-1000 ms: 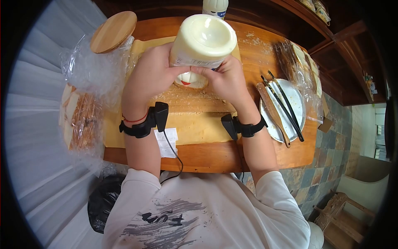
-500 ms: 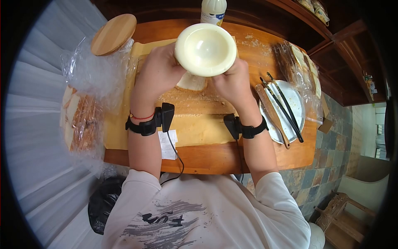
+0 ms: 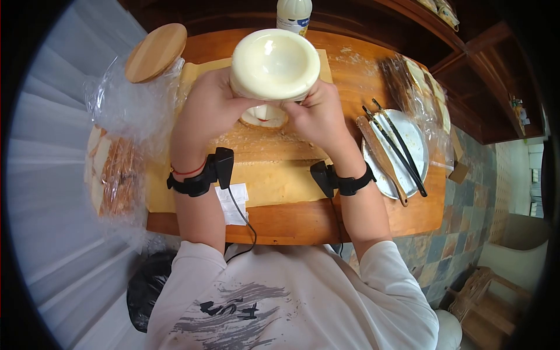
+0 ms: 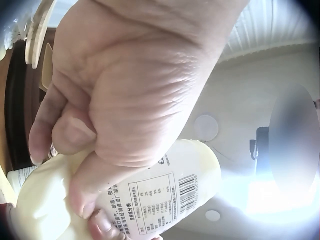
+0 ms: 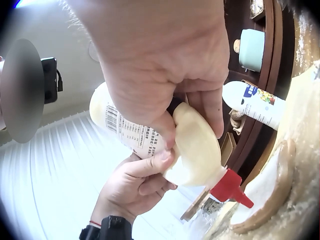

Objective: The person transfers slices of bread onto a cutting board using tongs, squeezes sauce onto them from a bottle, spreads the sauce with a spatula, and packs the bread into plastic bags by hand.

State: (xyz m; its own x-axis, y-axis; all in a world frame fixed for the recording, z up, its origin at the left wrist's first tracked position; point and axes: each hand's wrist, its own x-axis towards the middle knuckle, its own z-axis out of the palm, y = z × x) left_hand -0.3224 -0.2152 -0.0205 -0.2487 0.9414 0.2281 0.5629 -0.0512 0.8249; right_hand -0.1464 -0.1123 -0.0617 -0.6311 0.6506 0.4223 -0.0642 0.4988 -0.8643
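Both hands hold an upside-down cream-coloured squeeze bottle (image 3: 274, 87), its hollow base facing up in the head view. My left hand (image 3: 204, 111) grips its left side and my right hand (image 3: 321, 114) its right side, thumbs near each other on the label. In the right wrist view, the bottle's red nozzle cap (image 5: 231, 189) points down, its tip close over a slice of bread (image 5: 272, 182). The slice lies on a crumb-strewn wooden board (image 3: 268, 149); the bottle hides part of it in the head view.
Another bottle (image 3: 293, 17) stands behind. To the left are a round wooden lid (image 3: 154, 52) and bagged sliced bread (image 3: 114, 169). At right, a round metal tray (image 3: 379, 172) carries a wooden-handled tool and two dark, slim tools, near more bagged bread (image 3: 423, 87).
Over the last second the bottle swings so its base faces the head camera more, then tips back and shifts slightly left with both hands. The bread slice remains beneath it.
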